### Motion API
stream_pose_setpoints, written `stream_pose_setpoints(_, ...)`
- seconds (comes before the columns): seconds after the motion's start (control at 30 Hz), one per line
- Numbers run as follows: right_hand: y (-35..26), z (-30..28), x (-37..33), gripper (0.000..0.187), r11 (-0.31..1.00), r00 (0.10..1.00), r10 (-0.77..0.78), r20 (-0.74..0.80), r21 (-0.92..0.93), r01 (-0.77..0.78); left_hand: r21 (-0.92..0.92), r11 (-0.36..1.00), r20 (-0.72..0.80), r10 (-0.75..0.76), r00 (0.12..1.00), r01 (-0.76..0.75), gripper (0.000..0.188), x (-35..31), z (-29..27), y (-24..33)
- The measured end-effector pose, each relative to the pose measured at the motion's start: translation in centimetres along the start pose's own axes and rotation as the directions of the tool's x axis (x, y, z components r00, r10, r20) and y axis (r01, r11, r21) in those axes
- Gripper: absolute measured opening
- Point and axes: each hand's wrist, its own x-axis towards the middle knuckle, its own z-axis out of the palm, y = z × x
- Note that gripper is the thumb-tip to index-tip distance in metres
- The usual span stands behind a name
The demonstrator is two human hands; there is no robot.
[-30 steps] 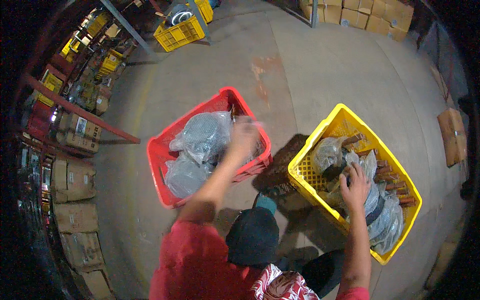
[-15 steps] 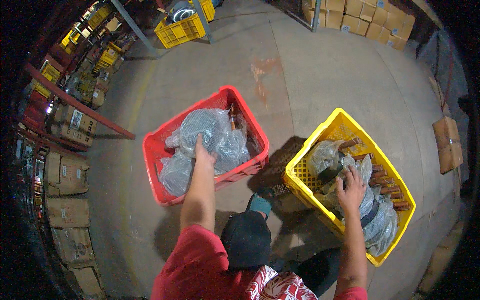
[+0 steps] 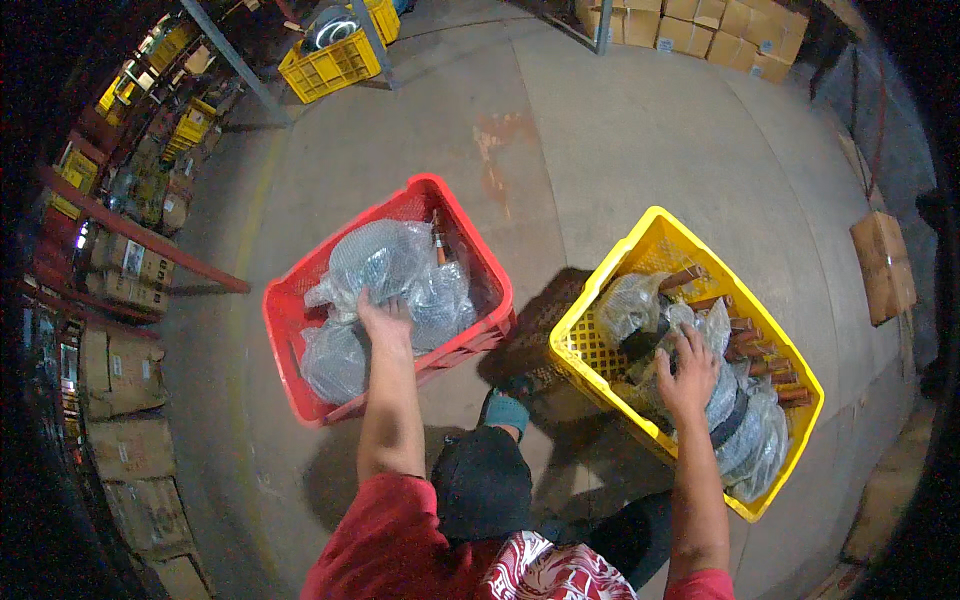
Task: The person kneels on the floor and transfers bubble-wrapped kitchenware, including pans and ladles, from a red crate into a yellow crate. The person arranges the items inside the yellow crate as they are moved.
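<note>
Where the grey floor is left bare in the middle, two large crates are set down near each other, both tilted at an angle to the person. By the right arm a yellow crate is placed, and by the left arm a red crate. Cardboard boxes are lined up along the left side, well apart from both. Within the red crate, a rounded bundle wrapped in bubble wrap is laid on top of other wrapped pieces. The yellow crate is largely filled with a row of wrapped bundles, packed side by side. Of the two hands, the left hand is laid on the near edge of the rounded bundle, its fingers partly spread; whether a grip is taken cannot be told. The right hand is held loosely open over the wrapped bundles, its fingers slightly bent and clasped on nothing. Brown handles are pointed toward the far side of the yellow crate, and one slimmer handle is seen upright in the red crate.
</note>
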Motion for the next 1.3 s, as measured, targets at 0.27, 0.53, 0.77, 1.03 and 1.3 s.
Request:
stream_pose_setpoints(0.27,-0.1,0.1,0.1,0.043,0.999,1.000,0.016,0.016,-0.035,-0.016,-0.060,0.997,0.386,-0.023,0.922,0.050,0.052,-1.1,2.5,1.1)
stream_pose_setpoints(0.53,0.2,0.3,-0.3,0.042,1.000,1.000,0.001,-0.013,0.013,-0.001,0.167,0.977,0.703,-0.022,0.711,-0.135,0.049,-16.9,9.7,12.0)
stream_pose_setpoints(0.77,0.6,0.4,-0.4,0.045,1.000,1.000,0.022,-0.022,0.006,-0.021,0.536,0.844,0.705,-0.438,0.558,-0.016,0.032,-30.2,16.2,6.8)
stream_pose_setpoints(1.03,2.2,1.0,-0.9,0.050,1.000,0.999,0.024,0.035,0.000,-0.024,0.793,0.594,0.608,-0.763,0.219,-0.135,0.024,-34.6,17.5,-7.0)
stream_pose_setpoints(1.3,2.1,1.4,-0.7,0.033,0.994,0.997,0.032,-0.067,0.109,-0.025,0.874,0.291,0.451,-0.783,0.428,-0.389,0.023,-27.6,15.5,-17.5)
